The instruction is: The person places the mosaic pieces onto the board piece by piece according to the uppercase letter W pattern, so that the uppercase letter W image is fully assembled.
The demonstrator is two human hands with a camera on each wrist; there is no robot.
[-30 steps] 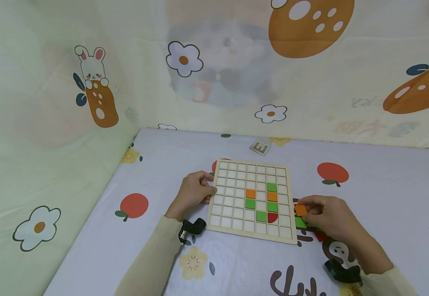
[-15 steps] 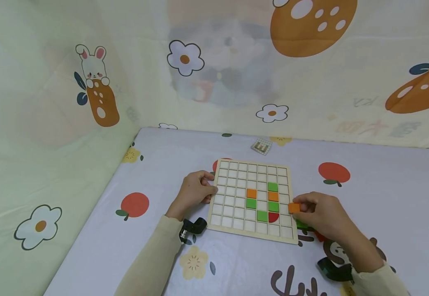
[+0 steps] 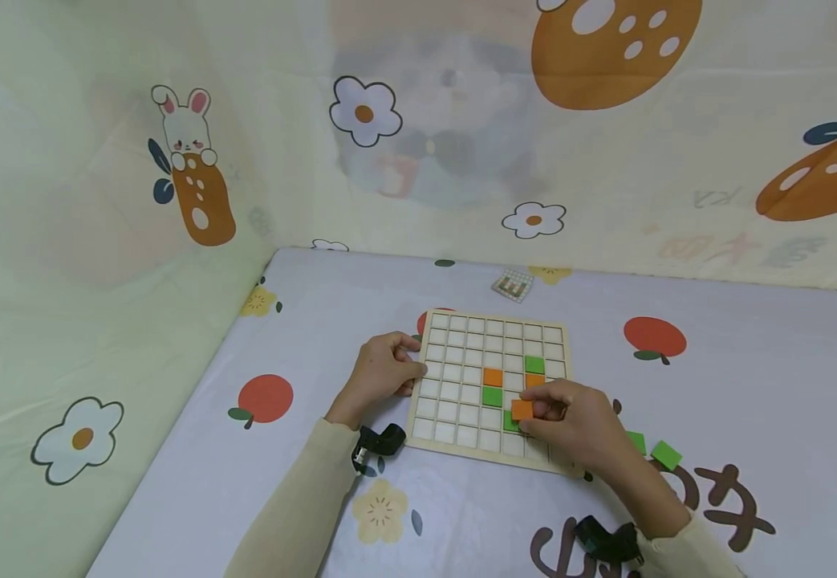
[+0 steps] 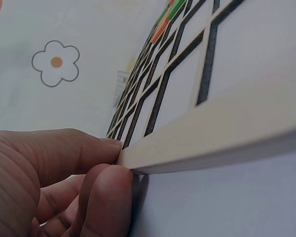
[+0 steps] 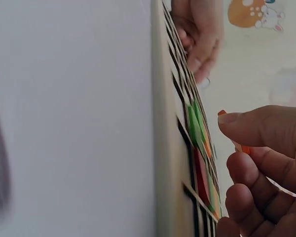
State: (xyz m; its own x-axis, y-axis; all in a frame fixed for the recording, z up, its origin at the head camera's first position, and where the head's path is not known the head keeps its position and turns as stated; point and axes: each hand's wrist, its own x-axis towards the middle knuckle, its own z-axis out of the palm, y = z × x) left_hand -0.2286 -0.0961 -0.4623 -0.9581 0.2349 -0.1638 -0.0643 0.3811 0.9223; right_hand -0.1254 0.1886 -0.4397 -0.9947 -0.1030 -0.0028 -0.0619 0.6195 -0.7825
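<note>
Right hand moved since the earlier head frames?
Yes: left. Judged against the grid board in the head view, the right hand went from beside its right edge to over its cells, pinching an orange tile.

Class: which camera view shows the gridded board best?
The head view: it shows the gridded board from above, nearly whole, though the right hand covers part. The left wrist view gives a low close-up of one edge, touched by the left hand; the right wrist view shows it almost edge-on.
</note>
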